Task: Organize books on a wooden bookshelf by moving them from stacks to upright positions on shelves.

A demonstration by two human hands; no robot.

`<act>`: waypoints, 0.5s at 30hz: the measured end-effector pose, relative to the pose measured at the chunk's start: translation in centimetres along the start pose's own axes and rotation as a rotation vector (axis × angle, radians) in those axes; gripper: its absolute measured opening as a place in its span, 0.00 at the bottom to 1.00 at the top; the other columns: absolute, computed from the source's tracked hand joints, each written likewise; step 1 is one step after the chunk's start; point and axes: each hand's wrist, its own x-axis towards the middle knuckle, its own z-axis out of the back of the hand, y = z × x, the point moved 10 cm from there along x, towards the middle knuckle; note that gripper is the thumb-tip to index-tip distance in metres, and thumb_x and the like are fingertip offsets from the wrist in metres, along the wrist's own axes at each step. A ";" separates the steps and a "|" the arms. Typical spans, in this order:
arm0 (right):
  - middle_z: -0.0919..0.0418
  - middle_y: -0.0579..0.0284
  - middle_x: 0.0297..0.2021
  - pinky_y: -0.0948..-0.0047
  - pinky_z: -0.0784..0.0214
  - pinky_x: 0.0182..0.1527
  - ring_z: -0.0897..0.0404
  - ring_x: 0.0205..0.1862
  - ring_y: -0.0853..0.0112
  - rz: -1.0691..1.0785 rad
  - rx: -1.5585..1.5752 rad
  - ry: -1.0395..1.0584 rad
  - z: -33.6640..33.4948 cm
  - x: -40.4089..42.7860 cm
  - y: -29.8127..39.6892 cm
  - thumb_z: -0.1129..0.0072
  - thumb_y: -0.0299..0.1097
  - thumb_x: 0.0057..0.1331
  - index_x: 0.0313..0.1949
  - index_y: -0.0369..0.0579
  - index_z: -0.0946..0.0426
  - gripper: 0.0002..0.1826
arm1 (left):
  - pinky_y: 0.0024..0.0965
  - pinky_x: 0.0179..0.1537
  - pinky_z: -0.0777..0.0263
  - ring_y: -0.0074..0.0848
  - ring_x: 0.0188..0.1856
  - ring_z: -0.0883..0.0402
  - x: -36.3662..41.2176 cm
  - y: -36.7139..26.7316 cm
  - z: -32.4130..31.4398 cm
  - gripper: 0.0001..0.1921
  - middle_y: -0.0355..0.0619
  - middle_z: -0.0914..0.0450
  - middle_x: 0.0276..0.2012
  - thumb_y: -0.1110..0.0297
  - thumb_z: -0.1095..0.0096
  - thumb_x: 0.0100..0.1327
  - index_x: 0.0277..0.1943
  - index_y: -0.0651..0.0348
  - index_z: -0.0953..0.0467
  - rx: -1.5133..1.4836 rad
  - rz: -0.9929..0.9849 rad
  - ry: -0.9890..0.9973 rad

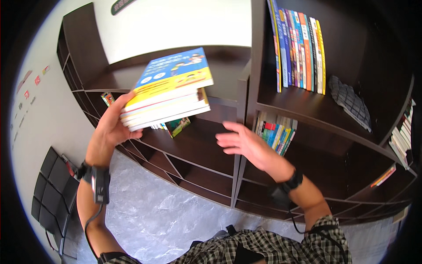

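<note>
My left hand (113, 120) grips a stack of several books (168, 102) at its left end, thumb on the top cover. The top book (178, 71) has a blue and yellow cover with cartoon children and writing. The stack is held in the air before a dark brown wooden bookcase (207, 145). My right hand (242, 142) is apart from the stack, to its lower right, with fingers spread and nothing in them. Behind the stack, a green-covered book (178, 127) leans beside other books on a shelf, partly hidden.
Upright books (300, 52) fill part of the upper right shelf, beside a folded grey checked cloth (349, 102). More books (277, 133) stand one shelf lower. Other books (402, 138) are at the far right. A black padded chair (52, 191) stands at left on the grey marbled floor (148, 204).
</note>
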 end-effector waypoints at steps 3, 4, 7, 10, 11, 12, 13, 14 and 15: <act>0.36 0.45 0.49 0.60 0.44 0.52 0.36 0.52 0.60 -0.152 0.306 -0.038 -1.8 3.5 1.7 0.68 0.62 0.59 0.56 0.39 0.46 0.38 | 0.38 0.29 0.26 0.33 0.33 0.22 -1.1 2.2 -0.3 0.23 0.51 0.25 0.40 0.61 0.45 0.49 0.47 0.65 0.34 -0.133 0.051 0.149; 0.36 0.44 0.50 0.58 0.44 0.52 0.36 0.52 0.59 -0.156 0.365 0.034 -2.5 4.7 2.5 0.67 0.64 0.57 0.55 0.38 0.46 0.41 | 0.38 0.29 0.26 0.33 0.33 0.22 -0.9 3.4 -0.9 0.23 0.51 0.25 0.40 0.61 0.45 0.49 0.47 0.65 0.34 -0.126 0.074 0.164; 0.36 0.45 0.49 0.65 0.39 0.49 0.33 0.50 0.63 -0.028 0.344 0.184 -6.6 7.8 4.2 0.56 0.62 0.53 0.53 0.34 0.44 0.42 | 0.31 0.37 0.28 0.36 0.38 0.23 -0.1 6.9 -0.2 0.27 0.54 0.27 0.43 0.72 0.48 0.41 0.48 0.71 0.37 -0.271 0.080 0.295; 0.29 0.46 0.42 0.74 0.37 0.46 0.28 0.44 0.67 -0.055 0.227 0.165 -7.8 8.7 2.0 0.43 0.46 0.51 0.48 0.32 0.39 0.33 | 0.33 0.43 0.31 0.36 0.42 0.25 -0.3 9.5 3.2 0.28 0.54 0.29 0.45 0.65 0.46 0.46 0.50 0.70 0.39 -0.293 -0.038 0.099; 0.28 0.47 0.40 0.74 0.37 0.45 0.28 0.42 0.67 -0.048 0.115 0.094 -7.0 8.3 1.2 0.43 0.41 0.49 0.47 0.32 0.38 0.30 | 0.33 0.44 0.31 0.36 0.42 0.25 -0.5 10.5 3.9 0.28 0.54 0.28 0.44 0.64 0.45 0.46 0.50 0.70 0.39 -0.285 -0.068 0.071; 0.27 0.48 0.38 0.74 0.37 0.44 0.27 0.40 0.67 -0.043 0.003 0.025 -6.3 7.6 0.2 0.43 0.37 0.48 0.46 0.31 0.37 0.28 | 0.33 0.44 0.32 0.36 0.42 0.25 -0.7 11.9 4.7 0.28 0.54 0.28 0.43 0.62 0.44 0.47 0.50 0.69 0.39 -0.277 -0.101 0.042; 0.28 0.48 0.37 0.74 0.37 0.44 0.28 0.39 0.67 -0.046 -0.015 0.008 -5.6 6.7 -1.2 0.44 0.34 0.46 0.45 0.31 0.37 0.28 | 0.34 0.45 0.32 0.36 0.44 0.27 -1.5 13.2 4.8 0.28 0.53 0.29 0.44 0.63 0.44 0.47 0.50 0.69 0.40 -0.248 -0.157 0.030; 0.28 0.49 0.36 0.74 0.37 0.44 0.28 0.39 0.67 -0.045 -0.036 -0.015 -4.7 5.6 -2.5 0.44 0.31 0.44 0.45 0.30 0.38 0.28 | 0.33 0.44 0.31 0.34 0.44 0.27 -2.5 14.2 3.9 0.29 0.51 0.30 0.45 0.64 0.44 0.45 0.50 0.69 0.40 -0.172 -0.257 -0.016; 0.30 0.48 0.37 0.74 0.37 0.44 0.29 0.40 0.66 -0.087 -0.078 0.012 -4.4 4.1 -3.6 0.45 0.28 0.42 0.46 0.30 0.39 0.29 | 0.31 0.43 0.31 0.31 0.43 0.28 -3.7 16.1 4.1 0.30 0.49 0.31 0.45 0.64 0.43 0.42 0.50 0.69 0.40 -0.084 -0.259 -0.077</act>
